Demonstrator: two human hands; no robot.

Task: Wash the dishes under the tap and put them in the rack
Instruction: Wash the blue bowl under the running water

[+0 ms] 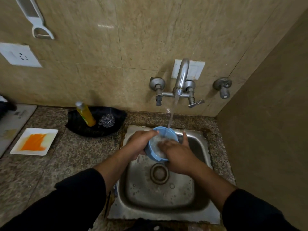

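A blue bowl (166, 133) is held tilted over the steel sink (160, 194), under a stream of water from the wall tap (181, 77). My left hand (141, 144) grips the bowl's left rim and outer wall. My right hand (176, 155) reaches into the bowl from the right, its fingers rubbing the inside, with the thumb sticking up beside the far rim. Water pools in the bowl. No rack is in view.
On the granite counter to the left stand a white square plate (34, 141) smeared with orange, and a black tray (93, 120) holding a yellow soap bottle (85, 115) and a steel scrubber (107, 120). A wall stands close on the right. A socket (20, 55) sits at upper left.
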